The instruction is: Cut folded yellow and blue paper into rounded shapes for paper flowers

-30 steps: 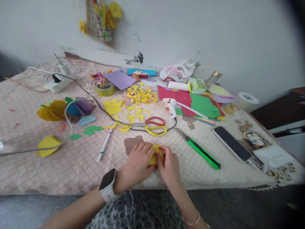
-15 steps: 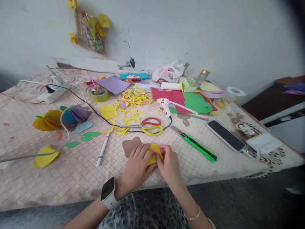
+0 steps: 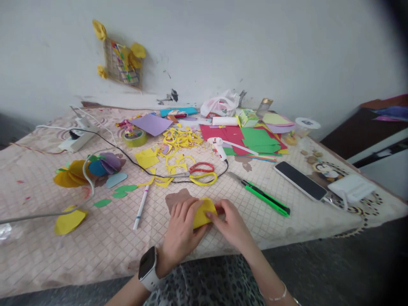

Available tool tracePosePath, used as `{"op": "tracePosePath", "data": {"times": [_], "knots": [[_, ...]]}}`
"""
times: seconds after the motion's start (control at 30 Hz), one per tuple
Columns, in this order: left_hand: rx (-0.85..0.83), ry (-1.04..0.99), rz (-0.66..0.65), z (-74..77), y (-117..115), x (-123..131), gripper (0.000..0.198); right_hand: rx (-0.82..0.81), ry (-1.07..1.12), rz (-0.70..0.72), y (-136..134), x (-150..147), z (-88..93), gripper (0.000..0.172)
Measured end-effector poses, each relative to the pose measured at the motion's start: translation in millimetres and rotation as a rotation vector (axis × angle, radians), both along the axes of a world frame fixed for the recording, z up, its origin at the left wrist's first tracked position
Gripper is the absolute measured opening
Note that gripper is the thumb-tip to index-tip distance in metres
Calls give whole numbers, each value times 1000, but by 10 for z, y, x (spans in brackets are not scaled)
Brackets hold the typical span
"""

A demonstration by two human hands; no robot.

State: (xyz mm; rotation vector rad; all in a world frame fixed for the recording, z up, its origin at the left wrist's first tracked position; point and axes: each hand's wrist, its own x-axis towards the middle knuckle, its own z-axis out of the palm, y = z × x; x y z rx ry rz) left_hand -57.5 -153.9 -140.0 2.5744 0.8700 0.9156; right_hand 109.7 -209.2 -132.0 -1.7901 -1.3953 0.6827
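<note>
Holding yellow paper (image 3: 202,216) at both sides, hands (image 3: 181,223) near tablecloth's front edge (image 3: 95,270), open cloth toward green cutter (image 3: 265,198).

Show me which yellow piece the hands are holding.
The yellow piece between the left hand and right hand; the yellow sheet, yellow scraps and yellow cutout far left lie untouched.

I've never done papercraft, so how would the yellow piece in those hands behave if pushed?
The yellow piece looks flat and sheet-like, so it is probably light and unlikely to roll. If it matches the thin, cut yellow scraps farther back, it would likely bend rather than stay stiff.
</note>
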Motion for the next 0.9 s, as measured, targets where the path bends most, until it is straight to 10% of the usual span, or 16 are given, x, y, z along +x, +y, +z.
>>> {"op": "tracePosePath", "data": {"times": [0.27, 0.47, 0.73, 0.9], "knots": [[-161, -145, 67, 84, 31, -35, 83, 120, 36, 134, 20, -25, 278, 8], [-305, -63, -114, 355, 130, -95, 30, 214, -133, 292, 0, 51, 438, 14], [-617, -512, 39, 382, 68, -43, 16, 374, 273, -111, -14, 129, 267, 44], [-507, -550, -21, 268, 63, 52, 15, 133, 373, 229, -76, -8, 200, 43]]}}
